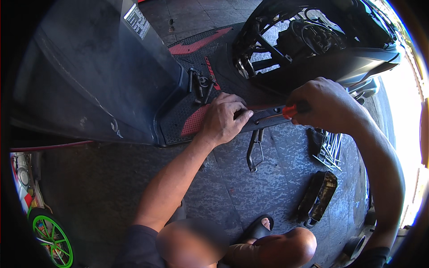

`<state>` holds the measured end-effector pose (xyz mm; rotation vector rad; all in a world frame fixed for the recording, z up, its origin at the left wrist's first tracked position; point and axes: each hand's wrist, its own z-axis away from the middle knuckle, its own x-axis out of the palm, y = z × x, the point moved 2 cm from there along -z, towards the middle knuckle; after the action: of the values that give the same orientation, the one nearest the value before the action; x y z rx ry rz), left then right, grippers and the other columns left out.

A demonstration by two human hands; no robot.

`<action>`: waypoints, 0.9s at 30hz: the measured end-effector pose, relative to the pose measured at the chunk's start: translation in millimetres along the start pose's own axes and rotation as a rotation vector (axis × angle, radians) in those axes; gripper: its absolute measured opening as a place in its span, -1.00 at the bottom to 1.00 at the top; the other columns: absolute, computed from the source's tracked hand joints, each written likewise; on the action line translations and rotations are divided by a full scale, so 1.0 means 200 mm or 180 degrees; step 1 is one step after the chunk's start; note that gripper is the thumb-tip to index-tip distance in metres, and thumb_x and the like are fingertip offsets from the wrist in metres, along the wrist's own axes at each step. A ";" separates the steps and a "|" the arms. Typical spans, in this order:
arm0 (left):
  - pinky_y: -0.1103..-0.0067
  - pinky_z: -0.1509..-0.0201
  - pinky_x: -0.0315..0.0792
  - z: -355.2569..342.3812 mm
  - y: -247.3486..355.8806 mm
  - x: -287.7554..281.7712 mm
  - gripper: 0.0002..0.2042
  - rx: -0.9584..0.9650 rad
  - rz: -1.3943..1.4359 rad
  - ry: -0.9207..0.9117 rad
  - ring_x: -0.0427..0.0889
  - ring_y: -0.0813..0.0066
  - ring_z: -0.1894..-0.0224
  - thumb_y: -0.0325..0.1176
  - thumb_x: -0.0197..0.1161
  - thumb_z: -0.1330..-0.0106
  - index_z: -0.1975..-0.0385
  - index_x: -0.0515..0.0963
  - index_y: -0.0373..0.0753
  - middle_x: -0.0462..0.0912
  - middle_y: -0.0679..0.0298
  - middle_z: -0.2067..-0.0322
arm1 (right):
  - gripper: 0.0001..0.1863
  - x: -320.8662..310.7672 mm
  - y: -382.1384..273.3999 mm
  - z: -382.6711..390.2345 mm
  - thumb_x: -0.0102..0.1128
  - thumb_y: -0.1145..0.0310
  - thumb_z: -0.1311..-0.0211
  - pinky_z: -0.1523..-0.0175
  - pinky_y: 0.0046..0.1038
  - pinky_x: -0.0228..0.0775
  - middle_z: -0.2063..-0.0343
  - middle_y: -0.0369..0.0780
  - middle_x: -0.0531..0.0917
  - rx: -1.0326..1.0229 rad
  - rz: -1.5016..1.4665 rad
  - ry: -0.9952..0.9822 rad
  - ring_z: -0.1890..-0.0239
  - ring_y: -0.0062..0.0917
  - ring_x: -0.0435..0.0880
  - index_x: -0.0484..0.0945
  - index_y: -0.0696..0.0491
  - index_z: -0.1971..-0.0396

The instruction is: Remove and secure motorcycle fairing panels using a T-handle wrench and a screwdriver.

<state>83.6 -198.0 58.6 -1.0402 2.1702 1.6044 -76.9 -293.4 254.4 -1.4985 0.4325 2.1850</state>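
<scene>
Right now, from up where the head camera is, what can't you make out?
All in the head view:
The back end of the screwdriver with a red-and-black handle: hidden by the bare right hand.
Anything under the bare left hand: covered by the hand itself.
Exactly what the screwdriver's thin metal tip touches: too small.
The rest of the black-tyred wheel with bright green spokes: cut off by the lower edge.

The left hand [225,118] and right hand [318,106] crowd the near edge of the footboard [170,128], a screwdriver [290,111] spanning the gap between them. Left of the footboard, a tall dark panel [96,80] walls off passage; right of it, the body panel [319,69] does. Loose metal parts [209,90] clutter its middle. Off its near edge, a hand could pass between the side stand [249,154] and metal rods [330,152].
</scene>
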 end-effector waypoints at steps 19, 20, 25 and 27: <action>0.36 0.05 0.54 0.00 -0.01 0.01 -0.70 0.0050 0.0045 0.0040 0.61 0.23 0.08 -0.17 0.34 -0.30 0.40 0.70 -0.35 0.69 0.14 0.23 | -0.68 -0.08 -0.16 -0.08 0.39 0.51 0.06 -0.07 -0.29 0.51 0.22 -0.19 0.69 -0.0587 0.0947 -0.0447 0.02 -0.36 0.65 0.75 0.00 0.21; 0.36 0.05 0.54 0.00 -0.01 0.01 -0.70 0.0054 0.0044 0.0035 0.61 0.23 0.08 -0.17 0.34 -0.30 0.40 0.70 -0.35 0.69 0.14 0.23 | -0.68 -0.08 -0.17 -0.09 0.39 0.51 0.06 -0.07 -0.29 0.51 0.22 -0.19 0.69 -0.0583 0.0943 -0.0446 0.02 -0.36 0.65 0.75 0.00 0.21; 0.32 -0.02 0.50 -0.01 0.01 0.02 -0.72 0.0179 0.0035 0.0086 0.60 0.23 0.07 -0.19 0.36 -0.27 0.41 0.70 -0.33 0.69 0.15 0.22 | -0.81 -0.21 -0.24 -0.08 0.25 0.37 -0.28 0.07 -0.31 0.62 0.26 -0.13 0.78 -0.0264 0.0337 -0.0704 0.19 -0.39 0.79 0.75 0.12 0.25; 0.31 -0.03 0.49 0.00 0.01 0.02 -0.73 0.0157 0.0022 0.0055 0.60 0.23 0.07 -0.19 0.37 -0.26 0.41 0.70 -0.32 0.69 0.15 0.22 | -0.78 -0.18 -0.22 -0.09 0.24 0.31 -0.30 0.08 -0.31 0.62 0.29 -0.11 0.78 -0.0140 0.0219 -0.0516 0.21 -0.37 0.79 0.74 0.14 0.24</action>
<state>80.5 -199.3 57.8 -1.0370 2.2154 1.5422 -27.5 -272.7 281.7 -1.3335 0.3895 2.3625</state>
